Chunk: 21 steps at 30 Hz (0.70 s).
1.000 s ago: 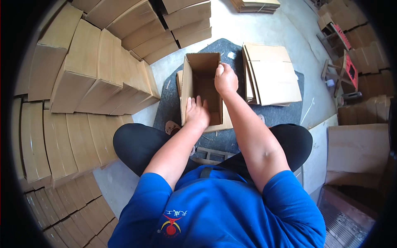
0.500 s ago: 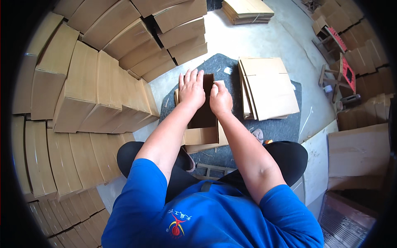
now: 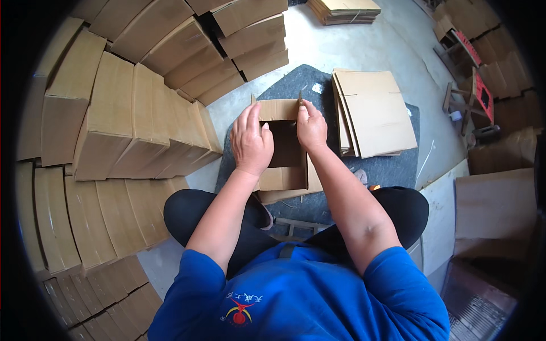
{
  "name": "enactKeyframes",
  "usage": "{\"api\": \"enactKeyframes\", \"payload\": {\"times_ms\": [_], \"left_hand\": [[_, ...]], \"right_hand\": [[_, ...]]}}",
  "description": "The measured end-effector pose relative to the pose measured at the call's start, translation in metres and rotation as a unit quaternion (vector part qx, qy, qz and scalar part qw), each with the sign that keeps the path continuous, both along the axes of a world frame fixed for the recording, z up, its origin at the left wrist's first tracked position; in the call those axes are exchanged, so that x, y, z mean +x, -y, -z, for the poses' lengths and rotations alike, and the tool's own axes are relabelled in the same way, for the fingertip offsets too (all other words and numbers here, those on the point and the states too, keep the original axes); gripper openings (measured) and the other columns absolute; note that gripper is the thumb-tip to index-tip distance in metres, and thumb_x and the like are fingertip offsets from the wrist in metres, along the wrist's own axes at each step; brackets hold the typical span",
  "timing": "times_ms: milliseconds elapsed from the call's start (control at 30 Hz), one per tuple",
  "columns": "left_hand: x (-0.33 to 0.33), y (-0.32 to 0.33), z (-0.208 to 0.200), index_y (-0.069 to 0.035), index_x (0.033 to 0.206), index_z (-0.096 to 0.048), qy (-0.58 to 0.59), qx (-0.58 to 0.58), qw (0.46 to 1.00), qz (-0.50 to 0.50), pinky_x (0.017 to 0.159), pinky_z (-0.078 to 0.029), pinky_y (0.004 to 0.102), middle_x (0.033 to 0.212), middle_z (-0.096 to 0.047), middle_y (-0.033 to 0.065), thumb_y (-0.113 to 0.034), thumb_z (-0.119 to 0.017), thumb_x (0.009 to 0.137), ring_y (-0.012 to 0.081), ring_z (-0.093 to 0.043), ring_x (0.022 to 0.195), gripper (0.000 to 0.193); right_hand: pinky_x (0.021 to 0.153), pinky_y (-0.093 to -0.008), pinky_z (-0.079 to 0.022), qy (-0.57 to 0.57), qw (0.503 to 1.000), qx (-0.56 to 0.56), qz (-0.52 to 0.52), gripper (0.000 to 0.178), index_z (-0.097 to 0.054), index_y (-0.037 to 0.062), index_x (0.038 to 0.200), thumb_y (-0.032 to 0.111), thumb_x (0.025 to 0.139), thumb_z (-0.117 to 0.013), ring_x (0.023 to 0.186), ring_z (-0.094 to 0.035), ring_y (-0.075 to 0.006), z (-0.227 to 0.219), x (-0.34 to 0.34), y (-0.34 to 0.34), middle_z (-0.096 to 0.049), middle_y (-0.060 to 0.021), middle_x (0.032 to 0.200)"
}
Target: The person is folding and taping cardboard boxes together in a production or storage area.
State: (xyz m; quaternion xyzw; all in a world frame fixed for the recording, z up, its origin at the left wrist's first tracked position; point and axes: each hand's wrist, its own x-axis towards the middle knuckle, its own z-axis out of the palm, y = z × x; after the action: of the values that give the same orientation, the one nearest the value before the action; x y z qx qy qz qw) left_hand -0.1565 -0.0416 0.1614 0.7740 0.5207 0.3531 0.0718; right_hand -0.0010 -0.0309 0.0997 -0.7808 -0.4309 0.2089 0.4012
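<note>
Both hands have shifted: left hand [image 3: 250,143] now lies open, flat on the matte brown cardboard box [image 3: 284,165]; right hand [image 3: 311,126] pinches its far flap. Flat corrugated sheets [image 3: 375,111] lie right of both.

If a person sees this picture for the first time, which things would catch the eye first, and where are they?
At the centre, the left hand and right hand rest on an open cardboard box that stands on a dark mat. To the person's left, rows of assembled cartons fill the floor. A stack of flat cardboard sheets lies just right of the box.
</note>
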Motion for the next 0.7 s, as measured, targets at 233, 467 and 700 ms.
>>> {"api": "enactKeyframes", "payload": {"times_ms": [233,467,700], "left_hand": [[-0.013,-0.001,0.042,0.007,0.152,-0.017,0.303,-0.323,0.891,0.095,0.121,-0.011,0.0386,0.16,-0.015,0.0249,-0.048,-0.035,0.104,0.0337,-0.011,0.151,0.075],[0.021,0.002,0.08,-0.004,0.154,-0.023,0.006,-0.295,0.954,0.048,0.121,-0.001,0.048,0.163,-0.015,0.0166,-0.05,-0.024,0.104,0.032,-0.005,0.152,0.068],[0.002,0.005,0.088,-0.005,0.144,-0.044,0.175,-0.239,0.949,0.109,0.12,-0.008,0.0478,0.153,-0.04,0.0154,-0.028,-0.045,0.1,0.0284,-0.028,0.147,0.049]], "right_hand": [[0.102,-0.0453,-0.04,0.008,1.0,0.025,0.008,0.033,-0.068,0.0181,0.12,0.033,0.092,-0.06,0.119,-0.049,-0.0316,0.009,-0.043,-0.004,-0.057,-0.01,0.125],[0.105,-0.0486,-0.039,0.059,0.991,0.071,-0.098,0.036,-0.061,0.0272,0.131,0.035,0.096,-0.055,0.125,-0.046,-0.0351,0.045,-0.025,0.001,-0.05,-0.0114,0.14],[0.099,-0.048,-0.043,0.157,0.982,0.039,-0.095,0.04,-0.055,0.017,0.135,0.029,0.097,-0.052,0.12,-0.05,-0.0368,0.03,-0.026,0.04,-0.049,-0.0174,0.138]]}}
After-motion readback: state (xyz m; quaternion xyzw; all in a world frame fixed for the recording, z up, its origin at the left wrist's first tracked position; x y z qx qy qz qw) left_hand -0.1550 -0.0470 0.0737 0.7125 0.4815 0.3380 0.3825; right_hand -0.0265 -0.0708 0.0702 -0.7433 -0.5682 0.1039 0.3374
